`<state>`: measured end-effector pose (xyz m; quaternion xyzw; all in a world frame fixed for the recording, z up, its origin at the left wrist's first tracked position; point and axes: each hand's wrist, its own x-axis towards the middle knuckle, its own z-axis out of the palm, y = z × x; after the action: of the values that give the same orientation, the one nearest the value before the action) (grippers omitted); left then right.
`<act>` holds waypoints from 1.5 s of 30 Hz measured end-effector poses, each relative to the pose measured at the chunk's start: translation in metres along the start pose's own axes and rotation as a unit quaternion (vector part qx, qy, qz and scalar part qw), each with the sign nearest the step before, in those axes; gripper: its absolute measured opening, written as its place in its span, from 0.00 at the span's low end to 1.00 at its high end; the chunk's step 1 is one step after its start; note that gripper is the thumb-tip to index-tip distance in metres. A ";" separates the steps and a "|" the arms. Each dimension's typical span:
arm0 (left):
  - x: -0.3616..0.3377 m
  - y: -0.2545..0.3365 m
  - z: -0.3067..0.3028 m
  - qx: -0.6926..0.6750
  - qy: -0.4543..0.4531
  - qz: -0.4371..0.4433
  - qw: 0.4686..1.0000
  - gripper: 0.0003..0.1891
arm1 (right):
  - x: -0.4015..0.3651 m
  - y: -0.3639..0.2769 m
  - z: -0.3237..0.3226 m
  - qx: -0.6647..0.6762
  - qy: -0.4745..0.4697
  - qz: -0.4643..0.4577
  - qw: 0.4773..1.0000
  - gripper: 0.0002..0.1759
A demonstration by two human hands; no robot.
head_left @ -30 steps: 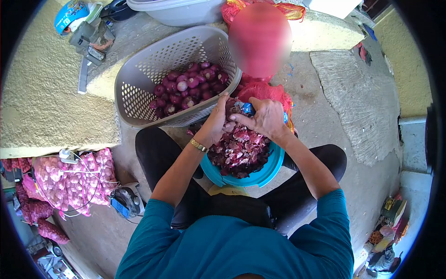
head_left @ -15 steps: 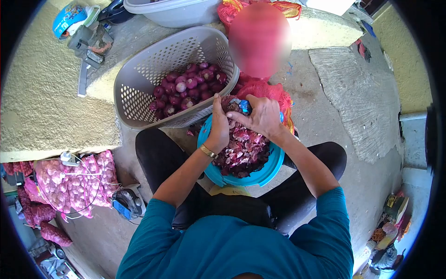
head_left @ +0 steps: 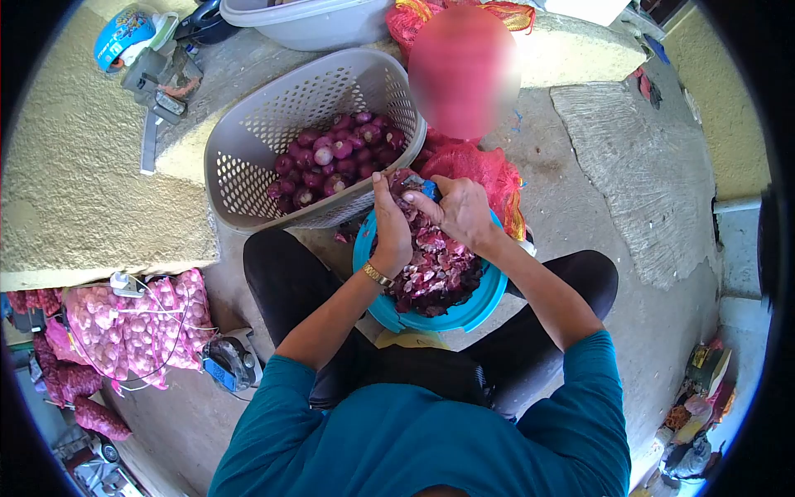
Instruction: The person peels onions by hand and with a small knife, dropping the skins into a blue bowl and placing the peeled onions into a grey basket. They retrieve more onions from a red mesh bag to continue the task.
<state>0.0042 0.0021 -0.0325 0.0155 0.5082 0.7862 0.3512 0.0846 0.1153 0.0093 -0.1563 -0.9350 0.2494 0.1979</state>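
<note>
Over a turquoise basin (head_left: pixel 483 308) heaped with dark red onion skins (head_left: pixel 432 269), both hands work close together. My left hand (head_left: pixel 392 224), with a gold-coloured watch at its wrist, is cupped along the left side of a dark clump of skins or an onion. My right hand (head_left: pixel 460 210) has its fingers curled round a small blue object (head_left: pixel 431 190), thumb pointing to the left hand. What lies between the palms is partly hidden. Behind them a grey perforated basket (head_left: pixel 248 178) holds many peeled purple onions (head_left: pixel 323 156).
Red mesh sacks (head_left: pixel 480 170) lie beyond the basin. At the left are a net bag of pale bulbs (head_left: pixel 137 319) and a scale (head_left: pixel 232 362). A pale tub (head_left: pixel 315 26) stands on the ledge behind the basket. Crossed legs flank the basin.
My right hand has shifted slightly left, and its fingers cover more of the blue object. My left hand has moved a little, its fingers now tilted further left.
</note>
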 end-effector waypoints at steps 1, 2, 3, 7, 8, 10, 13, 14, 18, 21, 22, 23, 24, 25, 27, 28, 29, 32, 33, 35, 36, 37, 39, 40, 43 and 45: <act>0.002 -0.004 0.003 0.018 0.023 0.047 0.998 0.29 | -0.003 0.001 0.007 0.034 0.000 0.030 0.999 0.36; 0.003 -0.007 0.005 0.035 0.046 0.093 0.994 0.29 | -0.005 0.001 0.011 0.067 0.000 0.059 0.996 0.36; 0.000 -0.002 0.009 0.035 0.047 0.095 0.994 0.29 | -0.005 0.002 0.013 0.068 0.000 0.057 0.996 0.36; -0.004 0.012 0.012 -0.012 -0.034 0.064 0.997 0.31 | 0.001 0.008 0.006 0.127 -0.003 0.059 0.990 0.34; -0.002 0.014 0.008 -0.051 -0.077 0.025 0.995 0.31 | 0.004 0.012 0.000 0.090 -0.005 0.024 0.996 0.34; 0.004 0.039 0.003 -0.099 -0.131 -0.051 0.985 0.32 | 0.010 0.016 -0.013 0.080 -0.019 -0.004 0.997 0.34; 0.016 0.048 0.000 -0.161 -0.199 -0.137 0.957 0.32 | 0.013 0.017 -0.020 0.009 -0.030 -0.088 0.996 0.34; 0.023 0.037 -0.007 -0.177 -0.189 -0.145 0.955 0.30 | 0.011 0.014 -0.018 -0.007 -0.018 -0.089 0.996 0.35; 0.018 0.023 -0.004 -0.222 -0.121 -0.121 0.960 0.25 | 0.004 0.000 -0.009 -0.031 0.004 -0.059 0.998 0.36; 0.015 0.016 -0.001 -0.241 -0.064 -0.080 0.965 0.23 | 0.003 -0.002 0.000 -0.027 -0.013 -0.006 1.000 0.37; 0.014 0.015 0.001 -0.235 -0.041 -0.054 0.970 0.21 | 0.002 -0.002 0.004 -0.028 -0.013 -0.006 1.000 0.37; 0.013 0.012 0.003 -0.236 -0.041 -0.053 0.969 0.21 | 0.001 -0.001 0.008 -0.010 -0.006 0.009 1.000 0.37; 0.013 0.010 0.005 -0.241 -0.022 -0.025 0.970 0.21 | -0.001 -0.001 0.013 0.008 0.002 0.025 1.000 0.36; 0.013 0.008 0.005 -0.244 -0.002 0.004 0.970 0.21 | -0.002 -0.001 0.021 0.008 0.002 0.025 1.000 0.36; 0.015 0.008 0.005 -0.225 -0.002 0.038 0.974 0.21 | -0.002 -0.002 0.029 0.153 -0.028 0.118 0.981 0.36; 0.016 0.009 0.007 -0.206 -0.004 0.072 0.976 0.21 | -0.002 -0.002 0.026 0.153 -0.028 0.118 0.981 0.36; 0.017 0.010 0.007 -0.207 -0.006 0.073 0.976 0.21 | 0.001 0.000 0.020 0.149 -0.028 0.101 0.983 0.35; 0.009 0.036 0.009 -0.262 -0.082 -0.036 0.961 0.22 | 0.010 0.005 -0.001 0.083 -0.018 0.028 0.996 0.33; 0.006 0.047 0.010 -0.244 -0.095 -0.123 0.957 0.23 | 0.012 0.008 -0.007 0.018 -0.008 -0.031 0.999 0.32; 0.010 0.041 0.002 -0.224 -0.105 -0.210 0.946 0.23 | 0.010 0.007 -0.009 -0.007 -0.020 -0.032 0.999 0.32; 0.021 0.020 -0.010 -0.240 -0.125 -0.155 0.950 0.24 | 0.007 0.002 -0.006 0.005 -0.012 -0.017 1.000 0.32; 0.023 0.015 -0.010 -0.255 -0.146 -0.099 0.951 0.25 | 0.005 -0.003 -0.003 0.017 -0.002 -0.002 1.000 0.32; 0.017 0.007 0.001 -0.240 -0.095 -0.056 0.965 0.26 | 0.003 -0.008 0.007 0.038 -0.010 0.044 0.998 0.32; 0.013 0.010 0.011 -0.228 -0.043 -0.014 0.972 0.26 | 0.003 -0.006 0.017 0.074 0.001 0.059 0.996 0.32; 0.008 0.013 0.016 -0.190 0.015 0.067 0.979 0.27 | 0.004 -0.007 0.017 0.150 -0.018 0.105 0.983 0.31; 0.014 0.011 0.009 -0.222 -0.080 0.028 0.971 0.27 | 0.010 -0.009 0.005 0.188 -0.046 0.135 0.972 0.31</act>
<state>-0.0085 0.0148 -0.0238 0.0142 0.2907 0.8849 0.3636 0.0717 0.1099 0.0126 -0.2292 -0.8498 0.4520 0.1451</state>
